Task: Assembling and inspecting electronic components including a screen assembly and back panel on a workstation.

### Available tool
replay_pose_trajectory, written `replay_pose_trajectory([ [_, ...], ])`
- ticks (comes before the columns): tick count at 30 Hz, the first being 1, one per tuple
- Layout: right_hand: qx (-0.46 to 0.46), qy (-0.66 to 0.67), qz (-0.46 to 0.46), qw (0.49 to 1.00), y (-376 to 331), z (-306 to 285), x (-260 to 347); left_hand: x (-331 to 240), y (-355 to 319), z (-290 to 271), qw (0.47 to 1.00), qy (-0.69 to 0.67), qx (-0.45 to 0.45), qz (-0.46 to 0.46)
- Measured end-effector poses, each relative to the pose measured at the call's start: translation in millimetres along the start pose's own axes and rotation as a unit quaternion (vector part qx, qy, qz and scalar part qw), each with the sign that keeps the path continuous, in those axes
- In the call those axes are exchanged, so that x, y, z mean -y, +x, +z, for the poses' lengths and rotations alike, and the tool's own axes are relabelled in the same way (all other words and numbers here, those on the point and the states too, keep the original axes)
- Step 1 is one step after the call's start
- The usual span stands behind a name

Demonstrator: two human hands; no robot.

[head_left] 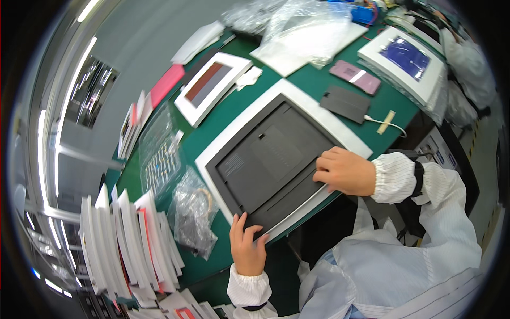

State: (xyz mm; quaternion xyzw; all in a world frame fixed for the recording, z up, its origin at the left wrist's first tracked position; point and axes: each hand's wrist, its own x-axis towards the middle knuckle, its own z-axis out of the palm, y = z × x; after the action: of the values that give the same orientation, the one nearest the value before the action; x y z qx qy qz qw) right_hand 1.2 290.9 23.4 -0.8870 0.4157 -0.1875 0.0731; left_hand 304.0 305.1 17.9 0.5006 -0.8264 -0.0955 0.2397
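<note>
A large flat device with a dark grey, recessed back panel point(276, 151) lies on a white sheet point(220, 147) in the middle of the green table. My left hand point(248, 247) is at its near left corner, fingertips on the rim and thumb by the near edge. At the near right corner my right hand point(345, 171) curls its fingers over the rim; its thumb is partly hidden. A pale strip runs along the near edge between both hands. Beyond my right hand lie a flat dark grey box point(345, 104) with a white cable and a pink phone point(355, 77).
White-framed panels lie far left point(212, 87) and far right point(406, 64). Clear plastic bags point(194, 215) and a bagged tray of small parts point(162, 159) are left of the device. Stacked white boards point(130, 244) stand near left. Plastic wrap point(305, 29) covers the back. Another person's sleeve point(470, 69) shows far right.
</note>
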Motion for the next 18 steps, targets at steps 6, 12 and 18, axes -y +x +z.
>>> replay_pose_trajectory([
  [6, 0.000, -0.082, -0.006, 0.997, -12, 8, -5, -5, -2, -1, 1.000, -0.024, 0.001, -0.005],
  [12, -0.005, -0.107, -0.036, 0.994, -10, 10, -8, 26, -36, -74, 0.908, -0.337, -0.151, -0.198],
  [18, -0.025, -0.063, -0.068, 0.995, -6, 5, -19, 62, -90, -191, 0.833, -0.305, -0.342, -0.311],
])
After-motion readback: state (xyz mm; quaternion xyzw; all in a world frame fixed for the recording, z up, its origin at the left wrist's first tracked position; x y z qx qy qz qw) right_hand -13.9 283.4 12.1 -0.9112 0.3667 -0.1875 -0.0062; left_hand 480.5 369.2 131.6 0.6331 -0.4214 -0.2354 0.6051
